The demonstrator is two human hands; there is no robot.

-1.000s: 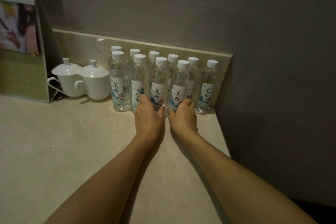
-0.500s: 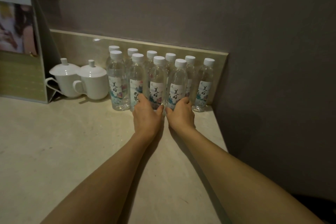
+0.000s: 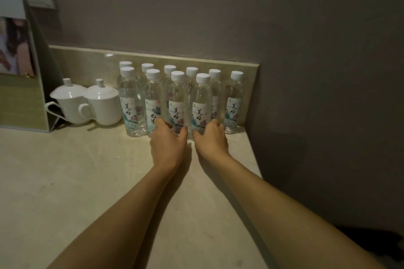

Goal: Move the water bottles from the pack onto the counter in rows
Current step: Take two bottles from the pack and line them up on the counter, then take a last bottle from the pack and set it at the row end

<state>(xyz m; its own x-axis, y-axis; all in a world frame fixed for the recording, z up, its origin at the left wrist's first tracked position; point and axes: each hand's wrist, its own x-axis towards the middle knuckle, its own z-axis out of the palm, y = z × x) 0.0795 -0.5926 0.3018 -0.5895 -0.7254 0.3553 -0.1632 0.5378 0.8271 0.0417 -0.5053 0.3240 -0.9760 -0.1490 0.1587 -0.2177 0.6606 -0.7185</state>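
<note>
My left hand (image 3: 167, 144) gripping the base of a front-row water bottle (image 3: 178, 102), my right hand (image 3: 211, 140) gripping its neighbour bottle (image 3: 201, 105), both standing on the counter (image 3: 65, 181).

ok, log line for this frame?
phase: aligning front row | left hand: on third front bottle | right hand: on fourth front bottle | all upright

White-capped clear bottles (image 3: 178, 102), white lidded cups (image 3: 102, 102).

Bare forearms (image 3: 135, 209), no sleeves
</note>
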